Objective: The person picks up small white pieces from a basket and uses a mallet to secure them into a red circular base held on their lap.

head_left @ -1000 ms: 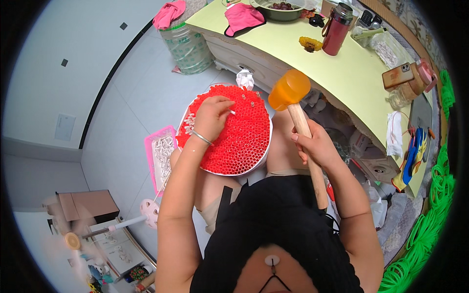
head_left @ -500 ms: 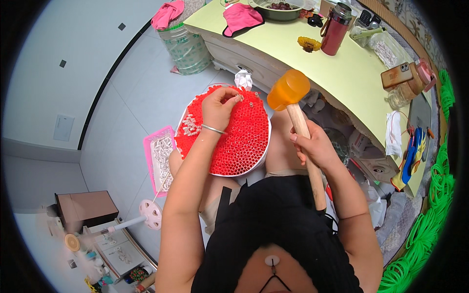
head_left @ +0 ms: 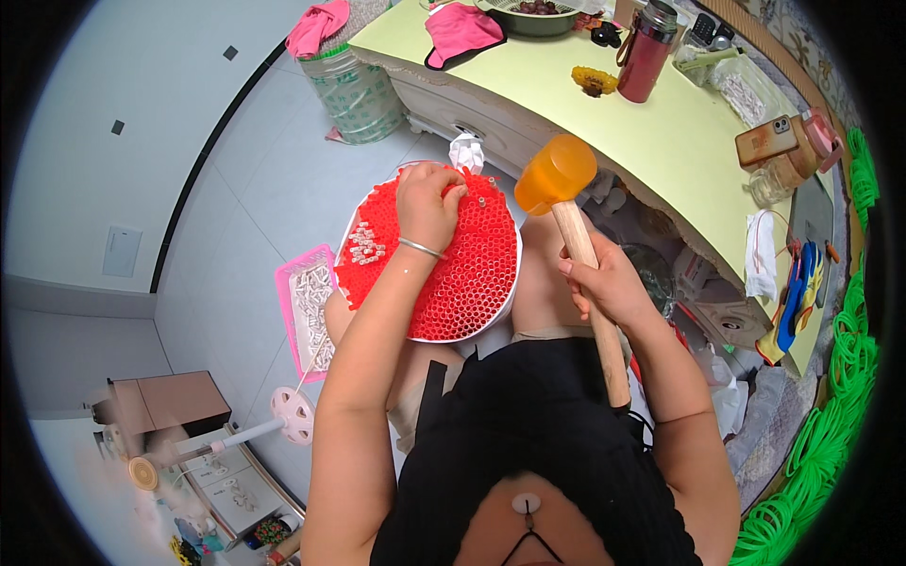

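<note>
A tight bundle of red plastic tubes (head_left: 462, 278), standing on end with their round openings up, sits in a white round container between my knees. Over its far part, my left hand (head_left: 429, 206) is closed, with thumb and fingertips pinched against the tube tops; what lies between them is hidden. Small whitish plugs (head_left: 366, 244) poke up from tubes at the left, and a few more stand near the far right edge. My right hand (head_left: 606, 275) grips a mallet (head_left: 557, 174) by its wooden handle, its orange-yellow head raised to the right of the bundle.
A pink basket (head_left: 283, 283) of small white pieces stands on the floor left of the bundle. The pale yellow-green table (head_left: 557, 99) at the right bears a red flask (head_left: 647, 58), a phone (head_left: 766, 141) and gloves (head_left: 795, 300). Green coiled tubing (head_left: 812, 462) lies at far right.
My left hand has shifted slightly, its fingertips now down at the tube tops; a small pale piece seen at them before is hidden. The mallet is held almost still.
</note>
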Available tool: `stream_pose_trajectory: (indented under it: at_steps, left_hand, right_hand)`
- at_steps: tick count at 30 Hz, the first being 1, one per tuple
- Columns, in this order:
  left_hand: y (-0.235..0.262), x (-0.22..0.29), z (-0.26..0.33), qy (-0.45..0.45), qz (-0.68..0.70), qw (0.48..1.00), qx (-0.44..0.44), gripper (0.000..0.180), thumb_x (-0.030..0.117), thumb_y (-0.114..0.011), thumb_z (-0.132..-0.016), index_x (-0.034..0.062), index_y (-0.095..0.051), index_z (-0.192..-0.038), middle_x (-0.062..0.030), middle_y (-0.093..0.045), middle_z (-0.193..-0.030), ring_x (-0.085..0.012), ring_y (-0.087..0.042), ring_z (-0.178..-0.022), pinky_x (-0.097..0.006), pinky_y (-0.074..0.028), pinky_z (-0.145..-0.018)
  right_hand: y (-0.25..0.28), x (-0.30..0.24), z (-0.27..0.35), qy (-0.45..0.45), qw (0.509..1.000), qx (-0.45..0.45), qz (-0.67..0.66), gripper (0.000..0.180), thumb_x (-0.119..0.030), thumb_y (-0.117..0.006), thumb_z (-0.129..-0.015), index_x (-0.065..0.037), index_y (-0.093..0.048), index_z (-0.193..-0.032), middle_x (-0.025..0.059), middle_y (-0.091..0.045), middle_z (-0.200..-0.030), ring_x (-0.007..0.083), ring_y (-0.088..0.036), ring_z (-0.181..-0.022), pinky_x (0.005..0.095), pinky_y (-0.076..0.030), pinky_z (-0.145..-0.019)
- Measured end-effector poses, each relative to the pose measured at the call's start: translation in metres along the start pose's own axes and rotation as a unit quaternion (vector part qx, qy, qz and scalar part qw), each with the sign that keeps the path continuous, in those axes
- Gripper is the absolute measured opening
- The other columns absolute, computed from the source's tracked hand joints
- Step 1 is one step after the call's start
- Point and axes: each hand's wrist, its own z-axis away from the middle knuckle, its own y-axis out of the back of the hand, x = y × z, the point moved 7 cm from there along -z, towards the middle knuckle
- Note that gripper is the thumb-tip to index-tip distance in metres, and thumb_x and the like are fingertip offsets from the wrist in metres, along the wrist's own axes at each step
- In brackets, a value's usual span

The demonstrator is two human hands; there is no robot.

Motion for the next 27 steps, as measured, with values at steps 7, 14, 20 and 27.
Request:
stream_pose_trajectory:
  at_steps: [7,14,20,27]
  left_hand:
    - [-0.002,-0.005,0.001,0.017,0.015,1.000,0.010,0.008,0.007,-0.072,-0.072,0.0051,-0.068,-0.078,-0.0110,-0.061,-0.081,-0.0301,-0.057,-0.083,-0.040,-0.046,-0.077]
    - [-0.006,-0.008,0.003,0.024,0.043,0.999,0.001,0.010,0.007,-0.074,-0.070,0.0048,-0.068,-0.078,-0.0110,-0.061,-0.083,-0.0305,-0.058,-0.083,-0.041,-0.046,-0.076]
    - [-0.008,-0.004,0.000,-0.024,-0.014,1.000,-0.013,0.012,0.008,-0.074,-0.072,0.0047,-0.069,-0.083,-0.0113,-0.061,-0.081,-0.0291,-0.059,-0.082,-0.039,-0.047,-0.075]
    - [-0.003,-0.021,0.007,0.053,0.030,0.998,-0.035,0.024,0.006,-0.073,-0.075,0.0034,-0.070,-0.099,-0.0125,-0.065,-0.088,-0.0260,-0.062,-0.083,-0.035,-0.050,-0.077]
  right_hand:
    - [-0.006,-0.003,-0.001,-0.001,1.000,-0.003,0.005,0.021,-0.010,-0.061,-0.090,-0.001,-0.047,-0.104,0.0019,-0.050,-0.067,0.0090,-0.049,-0.042,0.0237,-0.041,-0.037]
    - [-0.009,-0.001,-0.004,-0.005,1.000,-0.002,0.009,0.022,-0.012,-0.063,-0.089,-0.003,-0.048,-0.103,0.0020,-0.050,-0.066,0.0089,-0.049,-0.041,0.0239,-0.042,-0.037]
    - [-0.017,-0.015,-0.002,-0.005,0.999,-0.010,0.049,0.023,-0.010,-0.061,-0.090,0.001,-0.047,-0.105,0.0022,-0.051,-0.068,0.0094,-0.050,-0.042,0.0233,-0.042,-0.038]
    - [-0.036,-0.049,-0.021,0.034,0.982,-0.049,0.178,0.029,-0.013,-0.062,-0.090,0.006,-0.049,-0.107,0.0045,-0.056,-0.068,0.0101,-0.053,-0.043,0.0252,-0.043,-0.040]
